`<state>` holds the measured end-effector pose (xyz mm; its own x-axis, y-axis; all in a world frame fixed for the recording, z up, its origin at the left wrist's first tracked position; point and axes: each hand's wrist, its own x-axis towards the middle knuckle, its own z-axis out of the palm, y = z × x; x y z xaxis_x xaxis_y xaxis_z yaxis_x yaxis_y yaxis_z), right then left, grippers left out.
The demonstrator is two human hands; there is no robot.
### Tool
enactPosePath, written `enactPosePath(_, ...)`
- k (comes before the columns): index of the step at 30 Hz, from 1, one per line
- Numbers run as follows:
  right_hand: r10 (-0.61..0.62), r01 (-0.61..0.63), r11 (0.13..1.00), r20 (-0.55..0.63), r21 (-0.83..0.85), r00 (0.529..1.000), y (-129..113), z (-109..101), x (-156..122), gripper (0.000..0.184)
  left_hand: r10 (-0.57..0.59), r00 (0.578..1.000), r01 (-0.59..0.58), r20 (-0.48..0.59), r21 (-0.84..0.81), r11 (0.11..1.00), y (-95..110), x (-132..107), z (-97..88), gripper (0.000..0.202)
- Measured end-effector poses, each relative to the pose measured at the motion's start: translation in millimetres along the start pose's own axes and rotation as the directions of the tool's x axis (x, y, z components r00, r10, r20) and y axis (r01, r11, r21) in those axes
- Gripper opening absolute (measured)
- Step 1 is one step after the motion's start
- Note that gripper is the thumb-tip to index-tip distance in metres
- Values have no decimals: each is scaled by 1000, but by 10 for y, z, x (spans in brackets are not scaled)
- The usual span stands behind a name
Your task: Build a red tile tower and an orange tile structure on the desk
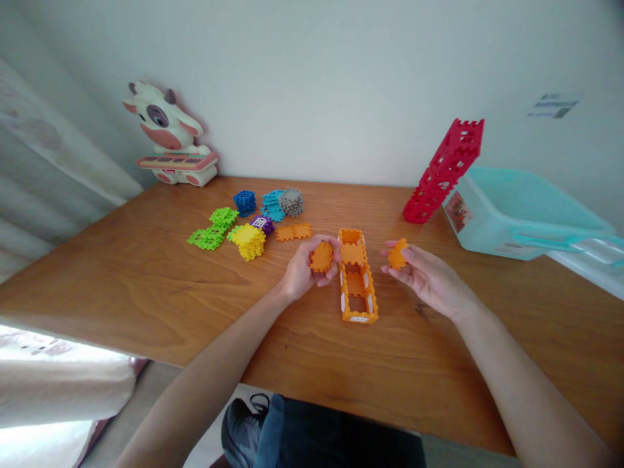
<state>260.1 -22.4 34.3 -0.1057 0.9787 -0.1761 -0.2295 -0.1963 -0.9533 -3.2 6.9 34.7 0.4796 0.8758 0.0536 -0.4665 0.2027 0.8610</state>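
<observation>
My left hand [306,268] is closed around an orange interlocking tile [322,257], held face up; whether more tiles lie beneath it I cannot tell. To the right, my right hand [429,274] pinches another orange interlocking tile [397,254] between thumb and fingers, tilted. Between the two hands a long orange box structure [372,299] built of such tiles lies on the table. Its near part is uncovered on top, while a tile covers a section toward the far end. Two joined orange tiles [294,232] lie flat behind my left hand.
Stacks of green [207,238], yellow [249,242], purple, blue [244,203], light blue and grey tiles [291,202] sit left of centre. A red tile tower [441,174] stands at back right beside a turquoise bin [502,224]. A cow-shaped toy keyboard [178,160] leans at back left.
</observation>
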Motion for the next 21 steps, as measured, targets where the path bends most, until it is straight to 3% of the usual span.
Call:
enactPosePath(3, -29, 31, 999, 30, -42, 999, -30, 3, -42, 47, 101, 989, -124, 105, 245, 962, 80, -41, -19, 42)
enactPosePath(7, -55, 82, 977, 140, -195, 989, -111, 15, -136, 54, 170, 945, -301, 280, 541, 785, 229, -101, -73, 34)
enactPosePath(13, -243, 382, 805, 335, -453, 910, -151, -1, -193, 55, 56, 938, -241, 341, 527, 815, 267, -107, -177, 44)
enactPosePath(17, -262, 427, 744, 364, -513, 894, -86, 46, -221, 66, 3, 936, -221, 352, 580, 784, 239, -133, -158, 51)
enactPosePath(21, -300, 485, 667, 392, -566, 870, -29, 127, -245, 63, 32, 928, -290, 372, 664, 689, 215, -166, -122, 51)
